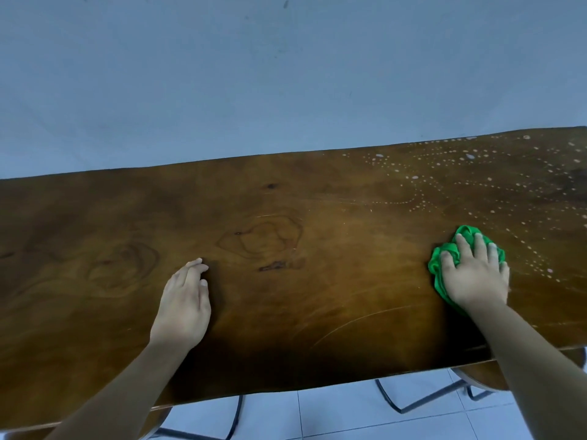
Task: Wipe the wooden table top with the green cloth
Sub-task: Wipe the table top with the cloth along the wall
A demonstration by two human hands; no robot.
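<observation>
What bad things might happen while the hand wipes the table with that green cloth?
1. The green cloth is bunched up under the right hand, so it may smear the white droplets rather than lift them.
2. The droplets run to the table top's far right edge, so a wide swipe might push them over it.
3. The left hand rests on the wood and may leave prints.

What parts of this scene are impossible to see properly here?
All in the head view:
- green cloth: mostly hidden under the right hand.
- wooden table top: both ends cut off by the frame edges.
- The left hand hides its own palm contact.
</observation>
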